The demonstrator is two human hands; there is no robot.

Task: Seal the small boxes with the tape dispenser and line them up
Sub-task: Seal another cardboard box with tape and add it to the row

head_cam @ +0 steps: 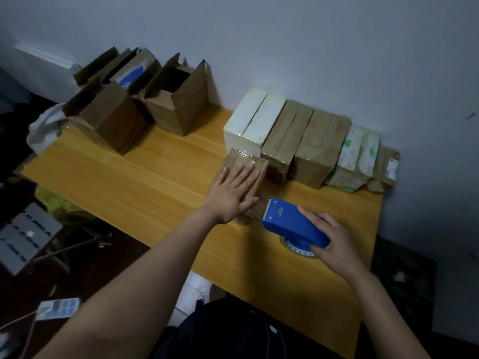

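A small brown cardboard box (243, 177) is placed near the middle of the wooden bench (145, 174), its top covered with glossy clear tape. The left hand (232, 195) is laid flat on the box with fingers spread, so no grip is closed on it. A blue tape dispenser (290, 221) is positioned at the near right corner of the box, its serrated blade turned toward the box. The right hand (334, 242) is closed around the dispenser body. The tape roll (298, 248) is mostly hidden beneath the dispenser; only a printed edge is visible.

At the far right, against the wall (311, 47), a row of sealed boxes (305, 141) is lined up; five can be counted, and the rightmost is partly hidden. At the far left, a group of open boxes (134, 99) is seen; their exact number cannot be determined.
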